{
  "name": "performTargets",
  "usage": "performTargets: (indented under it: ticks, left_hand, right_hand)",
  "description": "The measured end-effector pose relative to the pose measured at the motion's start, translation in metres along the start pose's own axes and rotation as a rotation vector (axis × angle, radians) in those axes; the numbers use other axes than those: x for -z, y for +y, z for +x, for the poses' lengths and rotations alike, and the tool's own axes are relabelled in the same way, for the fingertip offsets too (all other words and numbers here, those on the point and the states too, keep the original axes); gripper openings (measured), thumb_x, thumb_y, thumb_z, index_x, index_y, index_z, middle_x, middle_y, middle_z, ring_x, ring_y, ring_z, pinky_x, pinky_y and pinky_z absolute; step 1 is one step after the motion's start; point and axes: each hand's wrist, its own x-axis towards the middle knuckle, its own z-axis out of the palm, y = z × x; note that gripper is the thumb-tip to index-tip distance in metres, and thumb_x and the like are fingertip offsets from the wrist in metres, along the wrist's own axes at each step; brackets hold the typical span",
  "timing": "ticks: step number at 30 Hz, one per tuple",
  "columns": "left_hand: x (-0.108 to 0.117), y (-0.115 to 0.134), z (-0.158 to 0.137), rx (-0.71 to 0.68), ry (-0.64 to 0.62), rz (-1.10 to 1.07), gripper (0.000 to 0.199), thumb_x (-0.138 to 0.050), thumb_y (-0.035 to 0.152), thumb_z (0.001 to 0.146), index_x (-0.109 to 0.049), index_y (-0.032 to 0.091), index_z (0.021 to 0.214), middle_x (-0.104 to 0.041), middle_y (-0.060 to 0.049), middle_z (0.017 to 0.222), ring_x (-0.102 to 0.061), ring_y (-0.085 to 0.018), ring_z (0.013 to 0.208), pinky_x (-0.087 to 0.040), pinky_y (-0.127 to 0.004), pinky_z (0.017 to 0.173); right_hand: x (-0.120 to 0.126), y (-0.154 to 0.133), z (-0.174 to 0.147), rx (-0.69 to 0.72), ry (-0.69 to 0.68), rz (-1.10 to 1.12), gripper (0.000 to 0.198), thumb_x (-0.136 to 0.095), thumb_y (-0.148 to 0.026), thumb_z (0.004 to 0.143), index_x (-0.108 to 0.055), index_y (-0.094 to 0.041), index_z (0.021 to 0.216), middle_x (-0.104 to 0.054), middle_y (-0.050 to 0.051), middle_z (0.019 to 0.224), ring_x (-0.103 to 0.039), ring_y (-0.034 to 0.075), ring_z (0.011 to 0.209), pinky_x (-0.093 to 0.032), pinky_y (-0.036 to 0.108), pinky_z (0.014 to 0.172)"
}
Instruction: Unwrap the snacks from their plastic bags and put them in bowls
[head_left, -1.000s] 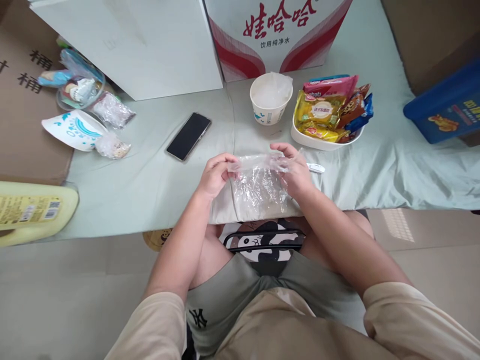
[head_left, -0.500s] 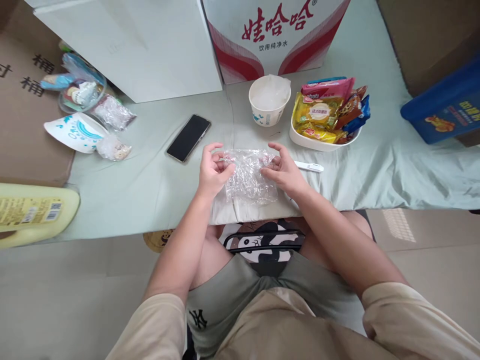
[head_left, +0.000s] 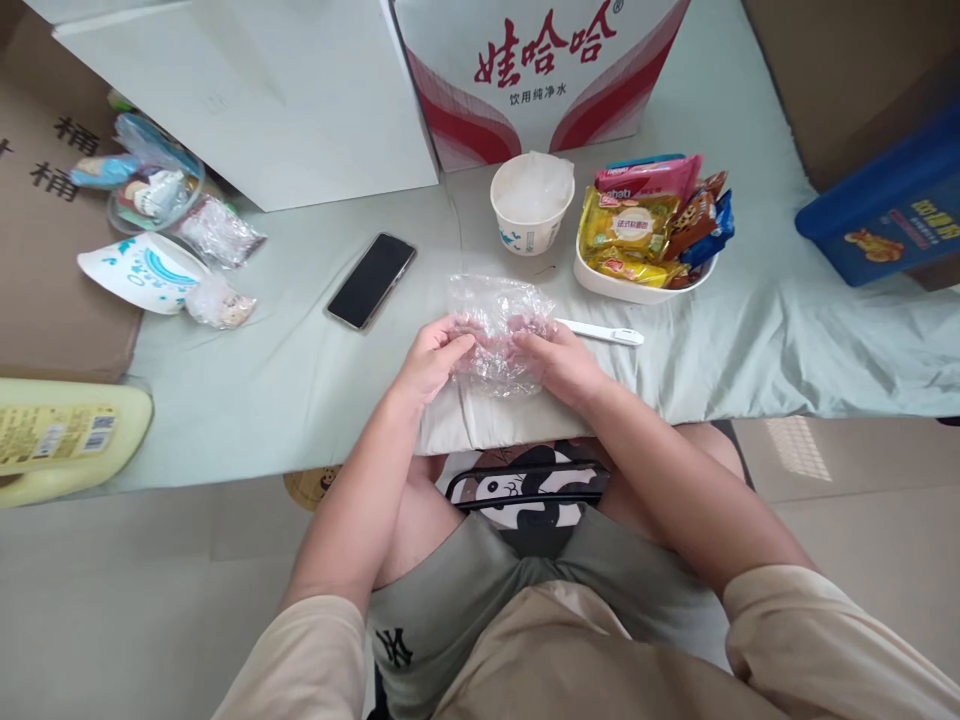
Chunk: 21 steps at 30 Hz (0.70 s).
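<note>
Shifted toward twelve o'clock since the earlier frame: clear plastic film (head_left: 495,332), grasped in both hands (head_left: 568,364); at three o'clock, white tool (head_left: 601,330).

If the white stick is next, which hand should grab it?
Probably the right hand: the white stick lies beside it. The left hand is farther, across the clear plastic both hold.

Transparent plastic bag (head_left: 501,340): crinkled, glossy, gripped at both sides, near front edge of pale green cloth (head_left: 277,400); appears flattened, though glare obscures its folds.
</note>
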Motion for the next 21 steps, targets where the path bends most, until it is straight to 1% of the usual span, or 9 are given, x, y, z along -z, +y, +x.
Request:
performTargets:
  ticks: [3,5,8,11,14,16,17,19,21]
  left_hand:
    - [0.005,0.001,0.0,0.002,-0.015,0.027,0.034,-0.08,0.033,0.071,-0.07,0.017,0.099,-0.075,-0.002,0.074,-0.069,-0.014,0.062,-0.052,-0.021,0.056]
    - [0.007,0.002,-0.002,0.011,-0.068,0.047,0.039,-0.079,0.036,0.073,-0.07,0.018,0.107,-0.073,-0.001,0.07,-0.071,-0.017,0.062,-0.054,-0.024,0.056]
    - [0.01,0.002,-0.004,0.032,-0.128,0.094,0.043,-0.075,0.039,0.077,-0.07,0.019,0.115,-0.069,0.001,0.063,-0.067,-0.017,0.053,-0.053,-0.026,0.05]
    - [0.009,0.004,-0.005,0.019,-0.1,0.078,0.042,-0.073,0.036,0.078,-0.07,0.02,0.116,-0.062,0.005,0.055,-0.06,-0.014,0.044,-0.05,-0.024,0.044]
    - [0.008,0.009,-0.006,0.01,-0.061,0.01,0.043,-0.073,0.035,0.075,-0.068,0.021,0.115,-0.059,0.007,0.051,-0.054,-0.013,0.038,-0.047,-0.024,0.04]
    - [0.008,0.014,-0.007,-0.008,-0.025,-0.056,0.038,-0.075,0.033,0.07,-0.068,0.022,0.106,-0.059,0.007,0.052,-0.055,-0.013,0.039,-0.046,-0.024,0.039]
    - [0.008,0.016,-0.007,-0.023,-0.02,-0.089,0.033,-0.075,0.032,0.068,-0.068,0.021,0.098,-0.06,0.006,0.054,-0.056,-0.014,0.041,-0.047,-0.024,0.041]
    - [0.009,0.019,-0.007,-0.039,-0.051,-0.139,0.024,-0.075,0.034,0.065,-0.067,0.02,0.082,-0.062,0.003,0.058,-0.06,-0.015,0.047,-0.053,-0.027,0.046]
    - [0.01,0.019,-0.006,-0.043,-0.1,-0.155,0.025,-0.072,0.042,0.067,-0.067,0.018,0.073,-0.064,-0.001,0.063,-0.062,-0.015,0.052,-0.055,-0.029,0.051]
  right_hand:
    - [0.004,-0.002,0.0,0.088,0.048,-0.236,0.026,-0.069,-0.047,0.082,-0.06,-0.023,0.084,-0.067,0.002,0.083,-0.063,0.019,0.078,-0.052,0.036,0.078]
    - [0.006,-0.004,-0.001,0.124,0.033,-0.348,0.026,-0.065,-0.047,0.086,-0.059,-0.022,0.08,-0.068,0.002,0.08,-0.061,0.017,0.07,-0.05,0.034,0.071]
    - [0.006,-0.007,-0.004,0.132,-0.007,-0.392,0.03,-0.063,-0.052,0.09,-0.057,-0.023,0.082,-0.066,0.001,0.071,-0.056,0.015,0.06,-0.047,0.032,0.063]
    - [0.005,-0.008,-0.005,0.136,-0.02,-0.317,0.032,-0.068,-0.053,0.087,-0.058,-0.023,0.088,-0.062,-0.002,0.066,-0.053,0.014,0.058,-0.045,0.029,0.059]
    - [0.005,-0.01,-0.006,0.115,-0.007,-0.143,0.034,-0.074,-0.047,0.08,-0.06,-0.024,0.101,-0.057,-0.005,0.066,-0.048,0.012,0.057,-0.041,0.026,0.057]
    - [0.006,-0.013,-0.006,0.094,0.002,-0.016,0.035,-0.075,-0.044,0.076,-0.061,-0.025,0.101,-0.057,-0.005,0.068,-0.047,0.011,0.059,-0.039,0.025,0.056]
    - [0.007,-0.014,-0.006,0.086,-0.008,0.036,0.032,-0.074,-0.042,0.074,-0.062,-0.024,0.098,-0.057,-0.004,0.07,-0.047,0.012,0.06,-0.039,0.026,0.056]
    - [0.009,-0.017,-0.006,0.079,-0.064,0.104,0.028,-0.072,-0.043,0.072,-0.061,-0.023,0.088,-0.057,-0.001,0.075,-0.049,0.013,0.063,-0.041,0.027,0.057]
    - [0.011,-0.018,-0.006,0.069,-0.144,0.122,0.028,-0.067,-0.047,0.072,-0.062,-0.022,0.084,-0.057,0.002,0.077,-0.05,0.015,0.065,-0.043,0.029,0.059]
